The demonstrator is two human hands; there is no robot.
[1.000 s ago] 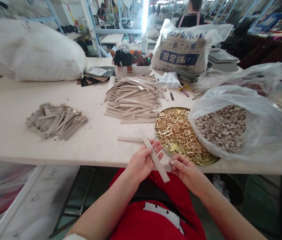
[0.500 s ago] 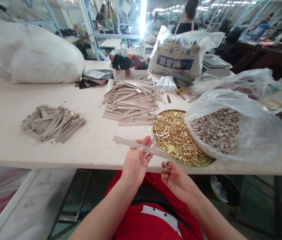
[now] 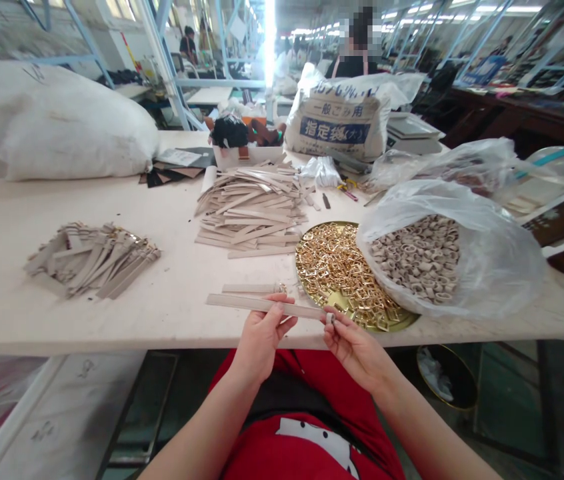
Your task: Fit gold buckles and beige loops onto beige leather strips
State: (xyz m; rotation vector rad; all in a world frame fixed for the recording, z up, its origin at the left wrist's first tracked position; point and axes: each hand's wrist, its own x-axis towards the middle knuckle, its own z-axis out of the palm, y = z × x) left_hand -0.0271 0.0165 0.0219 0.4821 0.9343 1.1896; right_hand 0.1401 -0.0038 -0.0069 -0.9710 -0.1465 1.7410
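Note:
My left hand (image 3: 265, 337) is closed on a flat beige strap (image 3: 239, 302), pinched between thumb and fingers near its middle. Between the fingertips of my right hand (image 3: 355, 343) is a small beige loop (image 3: 331, 319), right at the strap's right end; whether the strap end sits inside the loop I cannot tell. Another short strap (image 3: 249, 289) with a gold buckle lies on the table just beyond my left hand. Close behind my right hand stands a round tray (image 3: 409, 325) of gold buckles (image 3: 347, 267).
A clear plastic bag (image 3: 502, 267) full of beige loops (image 3: 417, 260) overlaps the tray's right side. Loose straps (image 3: 252, 207) are heaped at the middle back, buckled straps (image 3: 92, 260) at the left. Large white sacks (image 3: 57, 123) and a printed bag (image 3: 337, 120) stand behind.
My right hand has brought the loop up to the strap's right end. The held strap has turned nearly level. The view has shifted slightly, and the short buckled strap behind is now visible.

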